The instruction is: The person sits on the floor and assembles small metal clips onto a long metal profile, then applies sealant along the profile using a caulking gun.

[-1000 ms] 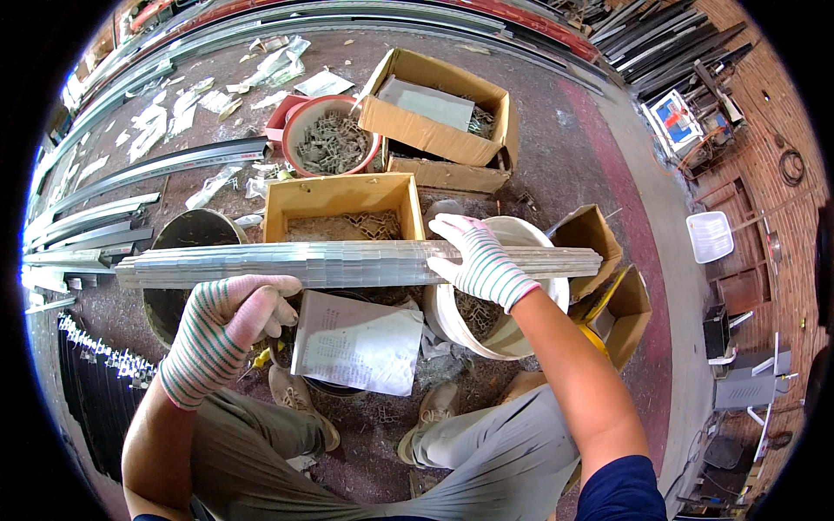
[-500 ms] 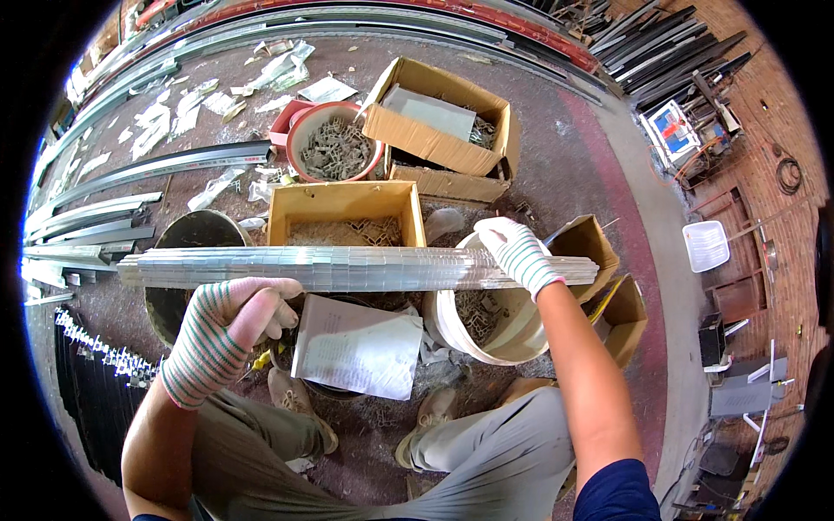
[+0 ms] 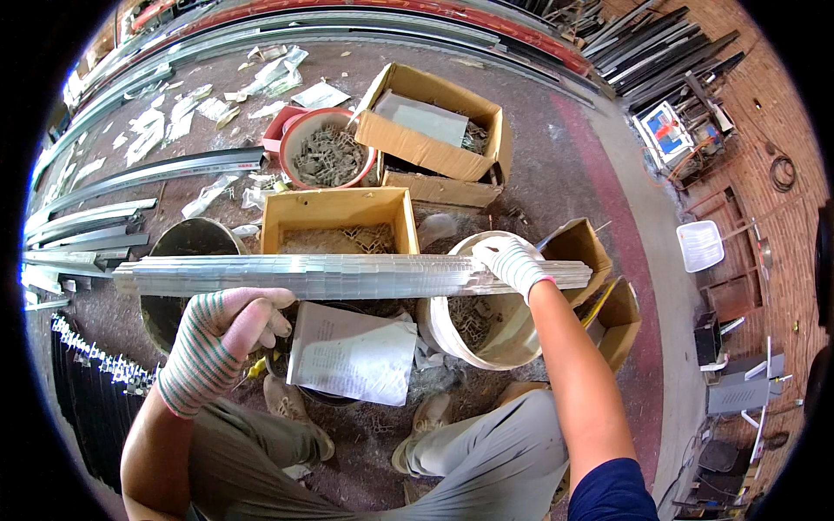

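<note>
A: What's being worked on here?

B: A bundle of thin, silvery strips (image 3: 330,276), laid crosswise in front of the person. Its left end passes over the dark bucket (image 3: 191,241), and its right part crosses the white bucket (image 3: 445,328).

A: And the hands?

B: The right hand (image 3: 514,263) is on top of the bundle toward its right end, fingers bent over the far side. I can't tell whether it grips the strips or only rests on them. The left hand (image 3: 217,334) is at the near edge, fingers curled in loosely, thumb side up. Its fingertips are partly hidden, so I can't say whether it pinches anything.

A: Which step would you call this?

B: Handling the strips by touch, I'd judge: the right hand at the bundle, the left close by. The ends on the right look uneven.

A: What does the next move call for?

B: A light, level touch, in my view, so that the strips don't fan out or slide. The paper sheets (image 3: 352,352) are just below the bundle, and the wooden box (image 3: 339,208) is just beyond it, so a lifted end needs room on both sides.
</note>
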The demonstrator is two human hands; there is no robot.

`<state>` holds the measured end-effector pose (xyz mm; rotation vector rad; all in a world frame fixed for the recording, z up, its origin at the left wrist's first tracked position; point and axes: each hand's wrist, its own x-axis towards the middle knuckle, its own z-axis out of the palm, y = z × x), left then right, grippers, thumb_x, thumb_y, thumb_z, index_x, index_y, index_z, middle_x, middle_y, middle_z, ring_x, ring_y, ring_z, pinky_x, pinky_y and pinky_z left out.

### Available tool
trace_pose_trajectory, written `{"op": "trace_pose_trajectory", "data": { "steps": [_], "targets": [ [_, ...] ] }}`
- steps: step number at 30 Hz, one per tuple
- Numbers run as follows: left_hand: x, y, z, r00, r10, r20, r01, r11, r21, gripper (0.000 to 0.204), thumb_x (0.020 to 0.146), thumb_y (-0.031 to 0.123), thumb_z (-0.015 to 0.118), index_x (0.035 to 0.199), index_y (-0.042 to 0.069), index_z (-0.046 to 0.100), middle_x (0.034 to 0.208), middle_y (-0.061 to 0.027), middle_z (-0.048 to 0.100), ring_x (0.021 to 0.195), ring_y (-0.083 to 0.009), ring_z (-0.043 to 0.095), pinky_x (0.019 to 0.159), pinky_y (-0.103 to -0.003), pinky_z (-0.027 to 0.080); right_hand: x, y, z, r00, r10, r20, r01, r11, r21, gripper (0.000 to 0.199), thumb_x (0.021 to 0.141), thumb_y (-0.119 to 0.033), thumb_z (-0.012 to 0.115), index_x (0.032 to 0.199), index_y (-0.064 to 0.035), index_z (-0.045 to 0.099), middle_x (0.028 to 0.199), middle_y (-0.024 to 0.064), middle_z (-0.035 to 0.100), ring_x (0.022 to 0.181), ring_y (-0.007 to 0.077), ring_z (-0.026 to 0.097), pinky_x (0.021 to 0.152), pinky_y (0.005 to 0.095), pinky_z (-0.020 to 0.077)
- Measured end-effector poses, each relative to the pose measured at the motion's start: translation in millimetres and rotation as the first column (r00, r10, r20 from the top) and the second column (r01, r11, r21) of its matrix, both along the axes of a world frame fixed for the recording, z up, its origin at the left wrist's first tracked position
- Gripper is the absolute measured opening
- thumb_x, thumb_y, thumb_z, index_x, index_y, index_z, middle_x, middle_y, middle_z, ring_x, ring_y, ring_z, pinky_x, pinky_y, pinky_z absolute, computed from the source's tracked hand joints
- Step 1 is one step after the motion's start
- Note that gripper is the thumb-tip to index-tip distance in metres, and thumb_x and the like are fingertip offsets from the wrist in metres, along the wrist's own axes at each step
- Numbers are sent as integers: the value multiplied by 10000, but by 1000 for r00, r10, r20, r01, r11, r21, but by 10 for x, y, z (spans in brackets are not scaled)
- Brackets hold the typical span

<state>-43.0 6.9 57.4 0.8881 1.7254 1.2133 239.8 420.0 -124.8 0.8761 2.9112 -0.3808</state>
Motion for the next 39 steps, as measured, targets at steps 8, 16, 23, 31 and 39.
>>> {"op": "trace_pose_trajectory", "data": {
  "steps": [8, 16, 23, 31, 39],
  "targets": [
    [62, -23, -91, 981, -174, -89, 168, 983, -73, 306, 1041, 202, 618, 1243, -3, 722, 948, -87, 772, 841, -133, 698, 791, -304, 574, -203, -318, 232, 882, -459, -110, 301, 727, -617, 151, 925, -163, 644, 869, -85, 760, 796, -5, 689, 765, 120, 605, 709, 335, 482],
    [210, -16, -370, 844, -288, -452, 373, 921, 111, 256, 990, 178, 665, 1187, 32, 740, 950, -180, 757, 870, -310, 750, 819, -386, 600, -68, 203, -324, 912, -402, -77, 297, 780, -551, 255, 952, -238, 601, 953, -49, 773, 876, 104, 745, 770, 224, 671, 735, 404, 529],
    [188, -54, -333, 823, -306, -479, 358, 933, 19, 278, 1012, 238, 616, 1182, 58, 743, 981, -183, 757, 912, -357, 736, 840, -414, 595, -31, 485, -806, 905, -423, -53, 252, 630, -735, 272, 1038, -112, 499, 1100, -7, 742, 1010, 119, 769, 858, 238, 725, 796, 381, 601],
    [165, -145, -404, 852, -249, -460, 318, 945, 78, 302, 1017, 280, 587, 1153, 74, 761, 981, -175, 763, 908, -367, 734, 840, -416, 596, -313, 39, -400, 861, -507, 44, 364, 554, -749, 301, 1039, -154, 487, 1125, -11, 738, 1052, 119, 761, 888, 230, 709, 812, 385, 574],
    [167, -88, -262, 824, -255, -505, 346, 934, 93, 238, 997, 202, 666, 1182, 77, 748, 975, -187, 761, 863, -331, 754, 772, -401, 609, -136, -51, -301, 865, -486, -126, 318, 726, -610, 172, 961, -175, 601, 856, -78, 697, 787, 13, 624, 750, 169, 596, 699, 409, 510]
  ]
}}
